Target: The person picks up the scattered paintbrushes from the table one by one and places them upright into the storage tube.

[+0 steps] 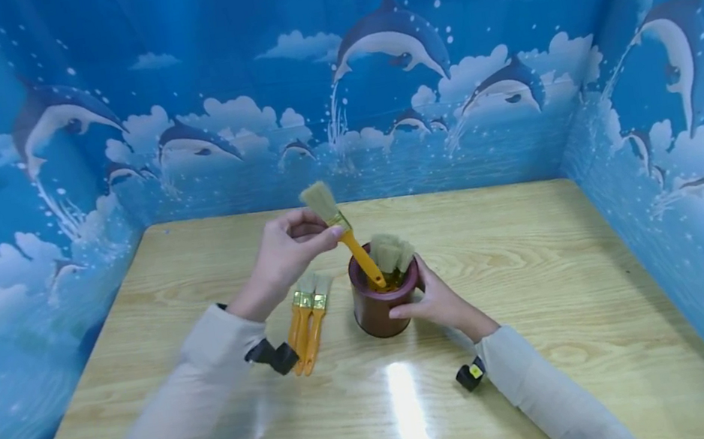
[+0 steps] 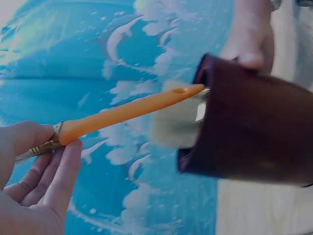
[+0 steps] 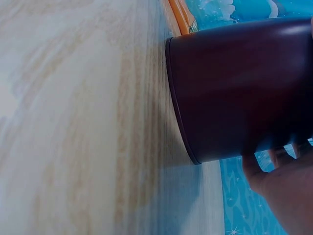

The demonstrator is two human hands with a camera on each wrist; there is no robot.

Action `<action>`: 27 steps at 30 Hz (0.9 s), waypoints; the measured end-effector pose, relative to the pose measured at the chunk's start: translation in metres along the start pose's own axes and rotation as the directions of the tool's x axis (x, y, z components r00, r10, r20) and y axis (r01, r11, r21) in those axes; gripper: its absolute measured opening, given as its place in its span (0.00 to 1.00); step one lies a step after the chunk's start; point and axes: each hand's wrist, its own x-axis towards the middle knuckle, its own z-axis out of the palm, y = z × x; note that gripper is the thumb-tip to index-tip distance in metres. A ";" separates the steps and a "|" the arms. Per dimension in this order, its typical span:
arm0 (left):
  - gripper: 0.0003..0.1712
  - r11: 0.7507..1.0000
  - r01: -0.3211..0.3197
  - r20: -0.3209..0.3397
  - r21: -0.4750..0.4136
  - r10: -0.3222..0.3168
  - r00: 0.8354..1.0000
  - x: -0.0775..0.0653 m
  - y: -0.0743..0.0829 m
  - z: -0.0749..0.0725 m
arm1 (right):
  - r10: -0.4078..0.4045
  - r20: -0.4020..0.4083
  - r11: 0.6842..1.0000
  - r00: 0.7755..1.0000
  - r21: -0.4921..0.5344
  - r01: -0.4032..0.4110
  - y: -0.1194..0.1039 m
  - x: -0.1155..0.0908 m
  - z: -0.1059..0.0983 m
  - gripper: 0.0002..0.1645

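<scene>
My left hand [image 1: 292,253] pinches a paintbrush [image 1: 356,249] at its metal band, bristles up. The brush's orange handle [image 2: 127,115] slants down, its holed tip at the mouth of a dark red-brown cup [image 1: 376,314]. Standing upright on the table, the cup [image 2: 254,127] holds several brushes [image 1: 391,253] with pale bristles up. My right hand [image 1: 435,299] grips the cup's right side, thumb in front, fingers behind. In the right wrist view, fingers of that hand [image 3: 288,186] lie against the cup wall.
Several orange-handled paintbrushes [image 1: 308,325] lie side by side on the wooden table [image 1: 499,243], left of the cup and close to the left forearm. A blue dolphin-print curtain [image 1: 281,109] encloses the back and sides.
</scene>
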 end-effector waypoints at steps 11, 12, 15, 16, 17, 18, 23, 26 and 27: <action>0.13 0.996 -0.021 0.034 0.087 0.018 0.999 0.005 -0.020 0.032 | 0.002 0.019 1.000 1.000 0.012 -0.002 -0.001 0.001 -0.001 0.65; 0.13 0.996 -0.023 0.040 0.089 0.020 0.999 0.005 -0.021 0.035 | 0.005 0.023 1.000 1.000 0.013 -0.005 -0.003 0.001 -0.001 0.65; 0.12 0.994 -0.038 0.055 0.104 0.032 0.998 0.006 -0.026 0.041 | 0.001 0.031 1.000 1.000 0.017 -0.001 -0.014 -0.004 0.000 0.64; 0.12 0.993 -0.042 0.062 0.113 0.036 0.997 0.006 -0.028 0.043 | -0.002 0.033 1.000 0.999 0.018 0.001 -0.018 -0.005 0.000 0.64; 0.12 0.991 -0.048 0.070 0.123 0.039 0.997 0.006 -0.030 0.045 | -0.007 0.034 1.000 0.999 0.019 0.006 -0.021 -0.006 0.000 0.64; 0.11 0.990 -0.056 0.077 0.133 0.046 0.996 0.006 -0.032 0.047 | -0.010 0.036 1.000 0.999 0.020 0.010 -0.025 -0.008 0.001 0.64; 0.09 0.976 -0.091 0.124 0.199 0.067 0.990 0.004 -0.038 0.056 | -0.016 0.042 0.999 0.999 0.033 0.015 -0.029 -0.010 0.002 0.63; 0.09 0.964 -0.110 0.158 0.243 0.072 0.985 0.002 -0.041 0.061 | -0.019 0.046 0.999 0.999 0.045 0.017 -0.028 -0.009 0.002 0.62; 0.09 0.960 -0.113 0.169 0.254 0.071 0.983 0.002 -0.042 0.062 | -0.024 0.047 0.999 0.999 0.048 0.022 -0.028 -0.009 0.002 0.62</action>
